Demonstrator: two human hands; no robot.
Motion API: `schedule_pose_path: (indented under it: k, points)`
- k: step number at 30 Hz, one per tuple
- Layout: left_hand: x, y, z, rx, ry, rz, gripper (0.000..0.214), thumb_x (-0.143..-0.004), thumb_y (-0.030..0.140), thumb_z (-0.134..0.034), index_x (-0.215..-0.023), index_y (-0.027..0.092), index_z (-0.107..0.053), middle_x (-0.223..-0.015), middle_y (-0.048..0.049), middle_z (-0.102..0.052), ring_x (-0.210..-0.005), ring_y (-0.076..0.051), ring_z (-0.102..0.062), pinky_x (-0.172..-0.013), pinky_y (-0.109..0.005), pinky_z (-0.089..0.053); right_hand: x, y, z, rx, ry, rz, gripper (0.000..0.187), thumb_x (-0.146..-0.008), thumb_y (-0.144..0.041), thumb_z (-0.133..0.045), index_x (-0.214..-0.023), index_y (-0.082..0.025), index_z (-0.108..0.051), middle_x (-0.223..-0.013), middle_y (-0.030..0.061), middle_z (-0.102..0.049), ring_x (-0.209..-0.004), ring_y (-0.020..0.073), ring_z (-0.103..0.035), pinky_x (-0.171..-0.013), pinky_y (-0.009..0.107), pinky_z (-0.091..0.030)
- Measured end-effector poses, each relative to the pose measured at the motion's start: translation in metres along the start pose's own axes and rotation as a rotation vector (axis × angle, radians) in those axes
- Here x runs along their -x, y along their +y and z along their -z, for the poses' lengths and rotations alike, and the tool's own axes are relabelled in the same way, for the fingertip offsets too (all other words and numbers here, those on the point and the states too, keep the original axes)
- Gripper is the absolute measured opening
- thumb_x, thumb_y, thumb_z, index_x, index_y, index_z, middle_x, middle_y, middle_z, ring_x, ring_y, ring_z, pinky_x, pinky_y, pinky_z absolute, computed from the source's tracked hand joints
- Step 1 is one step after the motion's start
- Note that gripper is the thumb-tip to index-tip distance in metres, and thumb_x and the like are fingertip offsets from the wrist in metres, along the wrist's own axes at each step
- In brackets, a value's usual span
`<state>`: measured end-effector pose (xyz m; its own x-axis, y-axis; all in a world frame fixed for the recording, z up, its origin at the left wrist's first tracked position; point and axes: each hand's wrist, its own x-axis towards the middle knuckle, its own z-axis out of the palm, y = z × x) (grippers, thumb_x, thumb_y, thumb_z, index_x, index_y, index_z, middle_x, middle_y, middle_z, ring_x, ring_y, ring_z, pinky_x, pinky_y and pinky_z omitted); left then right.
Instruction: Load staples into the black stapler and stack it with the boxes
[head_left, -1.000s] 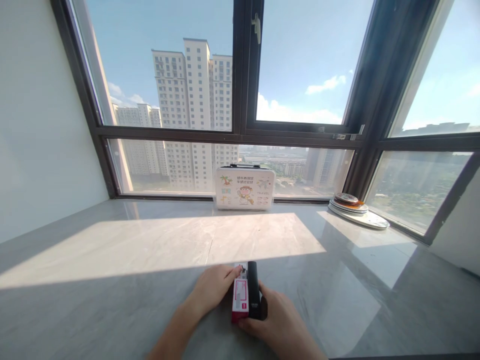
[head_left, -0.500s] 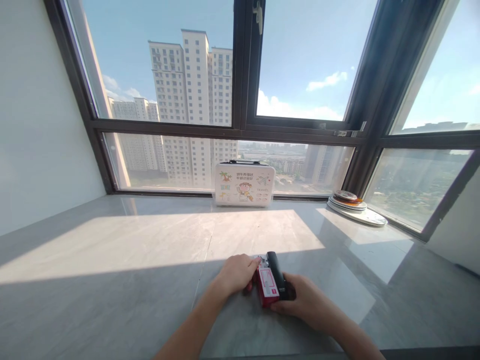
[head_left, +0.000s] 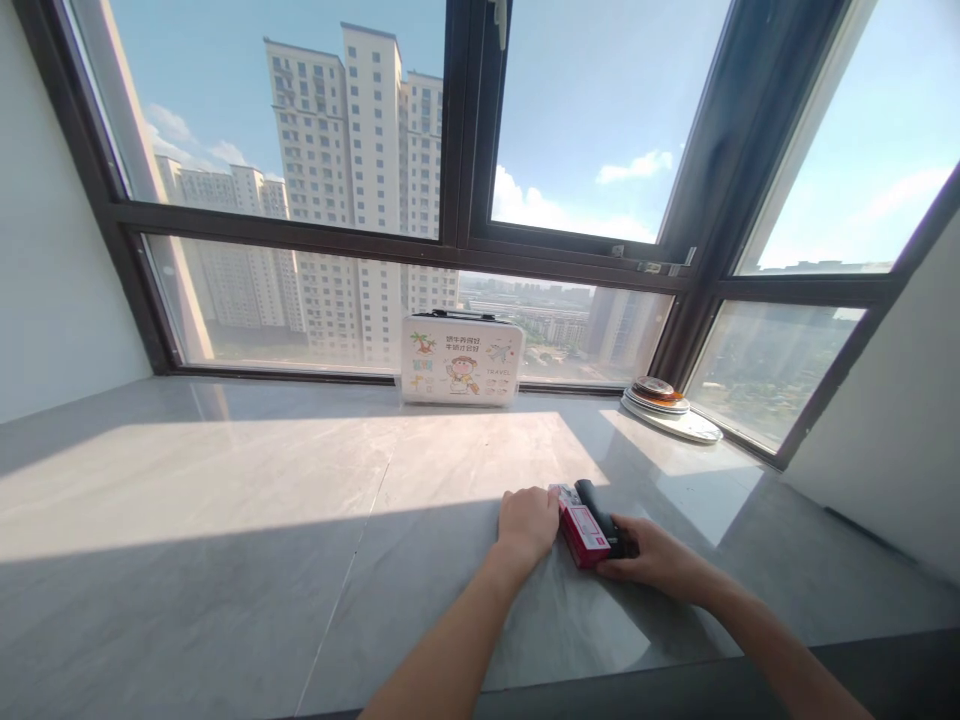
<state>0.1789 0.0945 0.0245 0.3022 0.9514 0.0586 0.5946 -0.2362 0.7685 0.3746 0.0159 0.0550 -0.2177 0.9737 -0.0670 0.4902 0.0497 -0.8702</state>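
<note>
A black stapler (head_left: pixel 598 513) and a red-and-white box (head_left: pixel 585 532) lie side by side on the grey marbled sill, with the stapler along the right side of the box. My right hand (head_left: pixel 649 558) is closed around their near right end, thumb at the box's near edge and fingers at the stapler. On the other side, my left hand (head_left: pixel 530 522) presses against the far left part of the box with curled fingers. Its fingertips are partly hidden behind the hand.
A white cartoon-printed case (head_left: pixel 463 362) with a dark handle stands against the window. To the right, a stack of plates (head_left: pixel 667 412) sits by the window corner. Sunlight crosses the marbled sill (head_left: pixel 225 560), and its front edge runs along the bottom right.
Both hands have shifted right and slightly farther from me, together with the stapler and box. The camera view has tilted and turned, so the case and plates appear farther left.
</note>
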Motion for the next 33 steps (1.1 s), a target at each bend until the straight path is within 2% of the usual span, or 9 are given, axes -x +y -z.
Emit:
schedule_pose_path:
  k: [4, 7, 9, 13, 16, 19, 22, 25, 33]
  points:
    - [0.011, -0.023, 0.034, 0.207, -0.024, 0.076, 0.033, -0.097, 0.045, -0.057, -0.113, 0.018, -0.064, -0.117, -0.0071, -0.066, -0.103, -0.02, -0.064, -0.092, -0.042, -0.053, 0.015, 0.02, 0.015, 0.039, 0.133, -0.082, 0.074, -0.066, -0.058, -0.079, -0.124, -0.017, -0.059, -0.069, -0.0034, -0.061, -0.064, 0.0171, -0.056, -0.06, 0.028, -0.04]
    - [0.028, -0.046, 0.08, 0.409, -0.056, 0.161, 0.038, -0.098, 0.05, -0.051, -0.103, 0.015, -0.064, -0.097, -0.0065, -0.071, -0.087, -0.019, -0.069, -0.084, -0.04, -0.056, 0.032, 0.032, 0.005, 0.061, 0.27, -0.056, 0.046, -0.083, -0.066, -0.06, -0.093, -0.021, -0.059, -0.062, -0.006, -0.048, -0.056, 0.0136, -0.043, -0.054, 0.028, -0.032]
    - [0.05, -0.063, 0.109, 0.561, -0.05, 0.207, 0.042, -0.1, 0.05, -0.04, -0.101, 0.014, -0.061, -0.096, -0.0117, -0.074, -0.09, -0.022, -0.072, -0.084, -0.04, -0.056, 0.039, 0.027, -0.021, 0.096, 0.35, 0.011, 0.046, -0.091, -0.065, -0.048, -0.072, -0.023, -0.046, -0.06, -0.0062, -0.04, -0.057, 0.0132, -0.039, -0.056, 0.028, -0.031]
    - [0.107, -0.091, 0.145, 0.84, -0.085, 0.256, 0.041, -0.098, 0.047, -0.04, -0.115, 0.014, -0.056, -0.13, -0.0193, -0.065, -0.12, -0.024, -0.065, -0.099, -0.037, -0.054, 0.031, -0.011, -0.095, 0.197, 0.245, 0.161, 0.043, -0.098, -0.053, -0.045, -0.067, -0.023, -0.043, -0.06, -0.0056, -0.04, -0.059, 0.0132, -0.041, -0.058, 0.028, -0.03]
    - [0.14, -0.104, 0.154, 1.308, -0.131, 0.326, 0.043, -0.098, 0.039, -0.043, -0.129, 0.01, -0.051, -0.142, -0.019, -0.056, -0.133, -0.024, -0.054, -0.108, -0.038, -0.048, 0.011, -0.045, -0.136, 0.275, 0.226, 0.209, 0.04, -0.1, -0.046, -0.044, -0.07, -0.021, -0.053, -0.062, -0.0037, -0.05, -0.061, 0.0142, -0.048, -0.059, 0.028, -0.032]
    - [0.157, -0.11, 0.156, 1.657, -0.151, 0.341, 0.049, -0.1, 0.035, -0.042, -0.142, 0.009, -0.041, -0.146, -0.019, -0.052, -0.14, -0.025, -0.047, -0.113, -0.04, -0.043, -0.008, -0.066, -0.156, 0.274, 0.227, 0.287, 0.029, -0.099, -0.039, -0.045, -0.09, -0.022, -0.067, -0.087, 0.0015, -0.067, -0.087, 0.019, -0.06, -0.074, 0.028, -0.042]
    - [0.164, -0.112, 0.156, 1.753, -0.146, 0.306, 0.053, -0.102, 0.035, -0.034, -0.151, 0.012, -0.032, -0.151, -0.018, -0.048, -0.143, -0.024, -0.043, -0.116, -0.043, -0.039, -0.018, -0.071, -0.165, 0.313, 0.239, 0.29, 0.031, -0.096, -0.037, -0.049, -0.119, -0.026, -0.067, -0.121, 0.0048, -0.067, -0.122, 0.0238, -0.053, -0.101, 0.033, -0.04]
    - [0.166, -0.115, 0.155, 1.812, -0.125, 0.279, 0.055, -0.103, 0.04, -0.028, -0.154, 0.018, -0.029, -0.154, -0.0146, -0.045, -0.144, -0.025, -0.04, -0.117, -0.049, -0.036, -0.02, -0.069, -0.171, 0.414, 0.208, 0.232, 0.042, -0.095, -0.038, -0.051, -0.134, -0.03, -0.061, -0.143, 0.0021, -0.057, -0.141, 0.0255, -0.039, -0.118, 0.041, -0.025]
    - [0.17, -0.126, 0.151, 1.922, -0.034, 0.218, 0.057, -0.104, 0.044, -0.02, -0.155, 0.021, -0.028, -0.156, -0.0118, -0.042, -0.146, -0.025, -0.038, -0.119, -0.057, -0.03, -0.018, -0.067, -0.174, 0.524, 0.111, 0.191, 0.052, -0.096, -0.042, -0.049, -0.148, -0.037, -0.047, -0.158, -0.007, -0.039, -0.152, 0.024, -0.021, -0.124, 0.047, -0.008]
